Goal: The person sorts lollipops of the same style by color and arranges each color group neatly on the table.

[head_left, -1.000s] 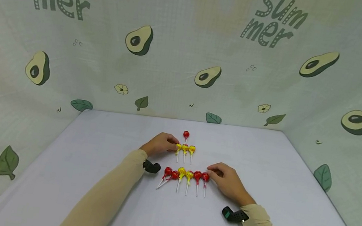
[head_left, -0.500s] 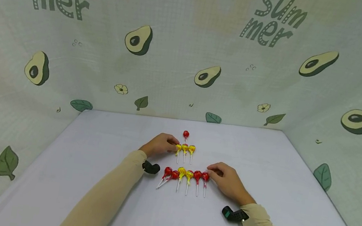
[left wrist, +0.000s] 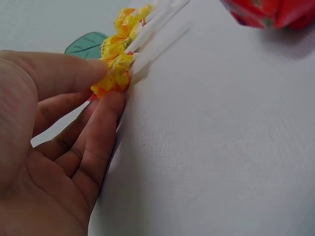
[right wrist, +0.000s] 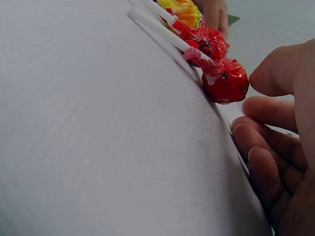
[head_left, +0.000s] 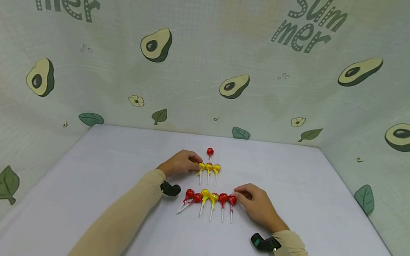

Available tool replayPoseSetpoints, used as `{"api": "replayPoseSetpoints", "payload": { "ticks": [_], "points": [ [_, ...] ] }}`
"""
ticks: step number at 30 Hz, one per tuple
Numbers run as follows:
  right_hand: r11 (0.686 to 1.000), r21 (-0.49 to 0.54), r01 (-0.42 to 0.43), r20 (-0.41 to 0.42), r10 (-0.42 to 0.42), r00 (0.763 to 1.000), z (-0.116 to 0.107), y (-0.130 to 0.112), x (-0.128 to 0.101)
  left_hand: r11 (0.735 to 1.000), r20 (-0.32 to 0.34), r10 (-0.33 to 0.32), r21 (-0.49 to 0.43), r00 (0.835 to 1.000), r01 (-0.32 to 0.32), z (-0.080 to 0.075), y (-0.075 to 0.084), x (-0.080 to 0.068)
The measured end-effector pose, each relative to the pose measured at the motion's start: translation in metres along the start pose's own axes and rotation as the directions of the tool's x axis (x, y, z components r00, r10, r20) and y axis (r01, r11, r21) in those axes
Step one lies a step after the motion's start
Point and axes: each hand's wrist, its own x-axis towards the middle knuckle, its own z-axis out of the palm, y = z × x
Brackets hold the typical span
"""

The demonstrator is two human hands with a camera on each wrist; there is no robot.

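My left hand (head_left: 183, 163) pinches the wrapped head of a yellow lollipop (left wrist: 118, 76) between thumb and fingers. That lollipop is the leftmost of three yellow ones lying side by side, sticks toward me. Beyond them lies a single red lollipop (head_left: 210, 151). My right hand (head_left: 259, 203) rests beside the rightmost red lollipop (right wrist: 225, 83) of the nearer row. Its fingers are loosely bent and hold nothing; the thumb tip is at the candy's edge, and I cannot tell if it touches.
The nearer row also has two red lollipops on the left, the outer one (head_left: 189, 193) and a tilted one (head_left: 197, 198), two yellow ones (head_left: 205, 194) in the middle and another red one (head_left: 223, 198). A patterned cloth (head_left: 193, 100) stands behind the white table (head_left: 281, 169).
Both hands and all the lollipops stay practically where they were. The whole head view shifts very slightly.
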Motion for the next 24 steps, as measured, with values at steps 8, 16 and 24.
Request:
{"api": "replayPoseSetpoints", "payload": {
  "ticks": [8,16,24],
  "points": [
    [1.0,-0.002,-0.005,-0.001,0.005,1.0,0.0017,0.0,0.0008,1.0,0.002,-0.01,0.004,1.0,0.01,-0.0018,-0.0015,0.0007],
    [1.0,-0.008,-0.013,-0.003,0.013,1.0,0.0041,0.0007,-0.001,1.0,0.006,-0.022,0.009,1.0,0.022,-0.0005,-0.0011,0.0003],
    [1.0,-0.013,-0.003,-0.005,0.003,1.0,0.0003,-0.0016,-0.001,0.999,-0.03,-0.044,0.011,0.999,0.044,0.0005,-0.0009,0.0012]
  ]
}}
